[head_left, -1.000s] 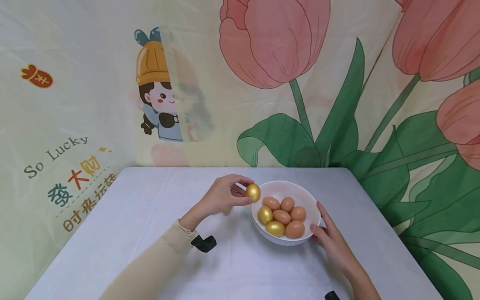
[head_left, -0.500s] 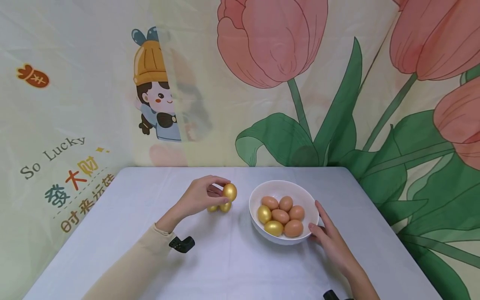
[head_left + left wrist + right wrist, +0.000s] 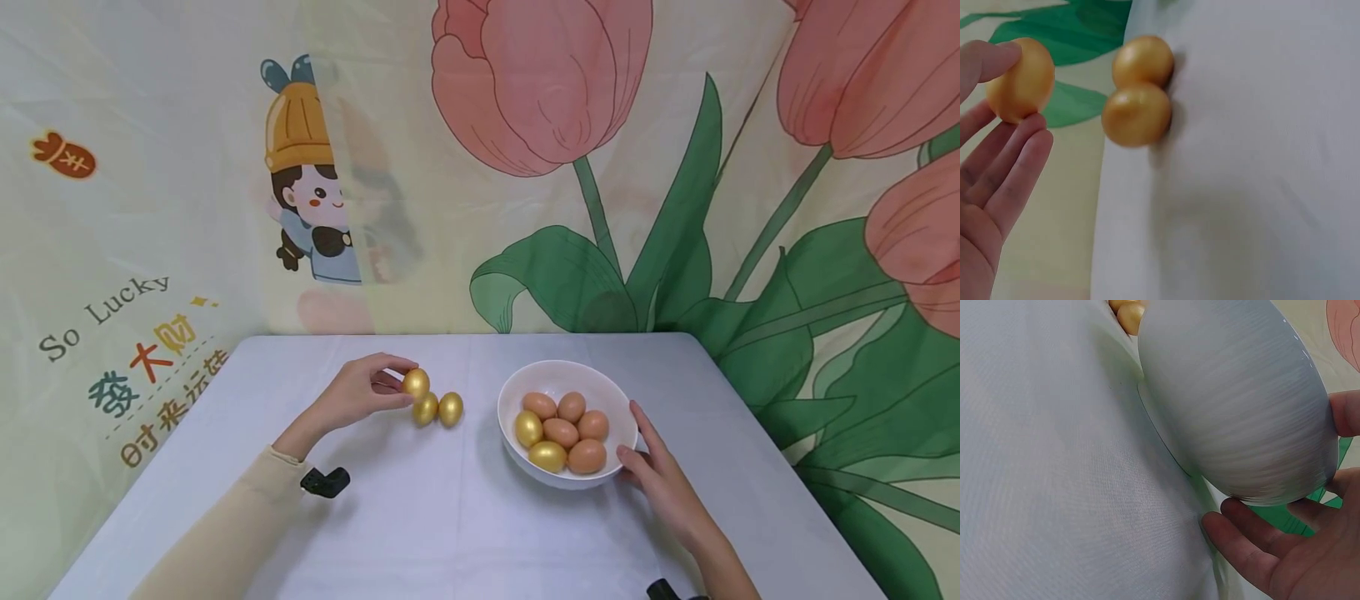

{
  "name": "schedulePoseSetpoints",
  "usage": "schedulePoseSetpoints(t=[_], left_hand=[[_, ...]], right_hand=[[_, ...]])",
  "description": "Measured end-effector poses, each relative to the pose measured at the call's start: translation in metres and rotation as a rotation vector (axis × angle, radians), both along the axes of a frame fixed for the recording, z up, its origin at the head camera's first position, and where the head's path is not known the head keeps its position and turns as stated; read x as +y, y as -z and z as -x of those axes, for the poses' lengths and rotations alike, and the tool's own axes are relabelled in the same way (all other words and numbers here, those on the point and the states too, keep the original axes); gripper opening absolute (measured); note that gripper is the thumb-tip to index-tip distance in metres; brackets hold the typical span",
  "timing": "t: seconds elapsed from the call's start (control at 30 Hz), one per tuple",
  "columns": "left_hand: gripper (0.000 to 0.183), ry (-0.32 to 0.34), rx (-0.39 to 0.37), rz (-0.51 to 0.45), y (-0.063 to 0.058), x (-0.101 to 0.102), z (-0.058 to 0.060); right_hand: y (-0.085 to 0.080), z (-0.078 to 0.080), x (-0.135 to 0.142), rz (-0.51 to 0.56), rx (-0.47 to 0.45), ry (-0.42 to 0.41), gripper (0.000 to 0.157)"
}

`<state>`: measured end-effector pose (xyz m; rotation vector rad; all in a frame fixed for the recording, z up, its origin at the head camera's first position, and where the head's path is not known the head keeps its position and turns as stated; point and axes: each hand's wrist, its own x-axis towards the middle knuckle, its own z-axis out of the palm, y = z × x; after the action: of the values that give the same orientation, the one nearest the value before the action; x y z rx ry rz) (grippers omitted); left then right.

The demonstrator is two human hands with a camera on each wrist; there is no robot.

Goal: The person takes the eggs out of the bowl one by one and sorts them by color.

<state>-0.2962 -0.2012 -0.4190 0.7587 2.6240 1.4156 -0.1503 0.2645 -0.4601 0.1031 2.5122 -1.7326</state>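
A golden egg [image 3: 416, 383] is pinched between the thumb and fingers of my left hand [image 3: 352, 392], raised over the left part of the table. Two more golden eggs lie side by side just below it, a left one [image 3: 425, 410] and a right one [image 3: 451, 409]. In the left wrist view, the held egg [image 3: 1020, 81] stands apart from this pair. My right hand [image 3: 663, 479] holds the right side of a white bowl [image 3: 517, 379], thumb near the rim, fingers against the outer wall. Inside sit several brown eggs [image 3: 561, 432] and two golden eggs [image 3: 547, 456].
A white cloth covers the table [image 3: 450, 533]. Behind its far edge hangs a printed backdrop [image 3: 420, 125] with tulips and a cartoon figure. A black wrist device [image 3: 326, 482] sits at my left cuff.
My left hand has carried the golden egg leftward, away from the bowl rim, uncovering the two golden eggs on the table. My right hand and the bowl have stayed in place.
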Motion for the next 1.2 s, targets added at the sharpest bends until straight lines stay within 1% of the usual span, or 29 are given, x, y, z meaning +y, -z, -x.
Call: schedulePoseSetpoints(t=[0.1,0.2,0.33,0.5,0.7,0.93,1.2], left_hand=[[0.052,-0.005,0.008,0.014,0.006,-0.010,0.003],[0.052,0.006,0.009,0.021,0.012,-0.018,0.007],[0.051,0.030,0.010,0.030,0.021,-0.026,0.012],[0.053,0.040,0.001,0.050,0.030,-0.033,0.016],[0.052,0.033,-0.009,0.082,0.035,-0.037,0.016],[0.053,0.078,0.001,0.085,0.041,-0.039,0.016],[0.051,0.089,0.012,0.080,0.051,-0.039,0.019]], right_hand=[[0.000,0.000,0.000,-0.004,0.003,-0.001,0.078],[0.000,0.000,0.000,-0.007,0.005,-0.003,0.078],[0.000,-0.001,0.000,-0.006,0.004,0.000,0.078],[0.002,0.000,0.001,-0.004,0.008,-0.002,0.078],[0.000,0.000,0.001,-0.013,0.014,0.001,0.077],[0.001,-0.001,0.002,-0.014,0.020,-0.007,0.077],[0.002,0.000,0.002,-0.007,0.011,0.000,0.077]])
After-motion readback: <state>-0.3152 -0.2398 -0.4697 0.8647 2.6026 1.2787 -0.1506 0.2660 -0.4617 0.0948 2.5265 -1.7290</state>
